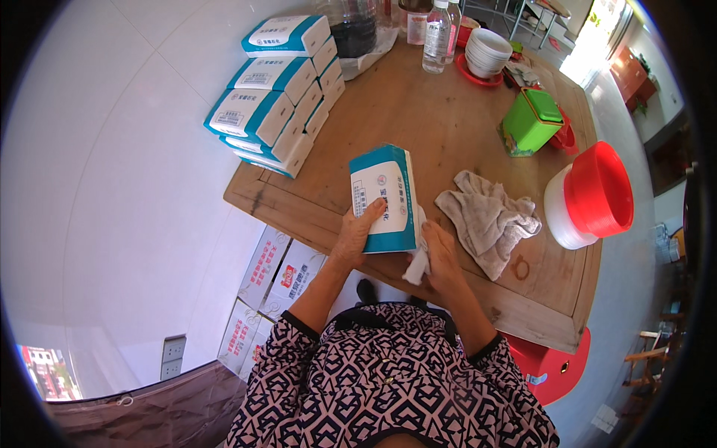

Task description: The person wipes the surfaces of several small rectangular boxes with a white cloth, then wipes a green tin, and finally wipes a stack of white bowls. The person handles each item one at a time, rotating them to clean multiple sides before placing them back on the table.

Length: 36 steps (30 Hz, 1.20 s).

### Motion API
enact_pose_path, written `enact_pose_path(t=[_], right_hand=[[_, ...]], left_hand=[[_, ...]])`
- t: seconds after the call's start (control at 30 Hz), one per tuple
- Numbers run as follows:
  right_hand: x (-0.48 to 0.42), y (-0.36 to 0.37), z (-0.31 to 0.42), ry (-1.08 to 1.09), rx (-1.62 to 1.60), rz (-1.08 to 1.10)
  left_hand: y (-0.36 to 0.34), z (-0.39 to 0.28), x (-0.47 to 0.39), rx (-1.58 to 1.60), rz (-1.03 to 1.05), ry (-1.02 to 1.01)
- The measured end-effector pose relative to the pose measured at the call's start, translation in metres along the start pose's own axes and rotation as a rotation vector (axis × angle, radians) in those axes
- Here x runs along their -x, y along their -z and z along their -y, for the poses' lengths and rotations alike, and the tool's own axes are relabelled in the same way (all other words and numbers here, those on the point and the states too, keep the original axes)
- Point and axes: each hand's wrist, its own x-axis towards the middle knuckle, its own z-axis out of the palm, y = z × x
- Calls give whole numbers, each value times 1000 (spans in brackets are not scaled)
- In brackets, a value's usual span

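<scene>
My left hand (pixel 358 229) grips a blue-and-white tissue pack (pixel 389 185) by its near left part, thumb on its printed face. At the pack's right side, my right hand (pixel 441 252) holds a crumpled white tissue or cloth (pixel 417 263) against its edge. Whether that white piece is joined to the pack cannot be told. The pack is over the near edge of a wooden table (pixel 403 106). Just right of my right hand lies a rumpled grey-brown cloth (pixel 490 218). Several similar tissue packs (pixel 269 78) are stacked at the table's left edge, against the wall.
A green tin (pixel 529 126), a red plastic container (pixel 602 190) and white tubs (pixel 560 213) stand on the right. Farther back are stacked white bowls (pixel 486 53), clear bottles (pixel 437 39) and a large dark-filled jar (pixel 353 28). Printed cartons (pixel 288 277) are below the table's left side.
</scene>
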Motion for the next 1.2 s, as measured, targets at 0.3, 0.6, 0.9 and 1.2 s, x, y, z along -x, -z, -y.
enact_pose_path(t=[0.3, 0.6, 0.9, 1.2], right_hand=[[7, -20, 47, 795, 869, -136], [-38, -1, 34, 762, 904, -167], [-78, 4, 34, 631, 830, -264], [-94, -9, 60, 661, 270, -520]], left_hand=[[-6, -1, -4, -383, -25, -104], [-10, 3, -7, -524, -111, -95], [-16, -4, -8, -508, -119, -41], [-11, 2, -13, -504, -89, -58]])
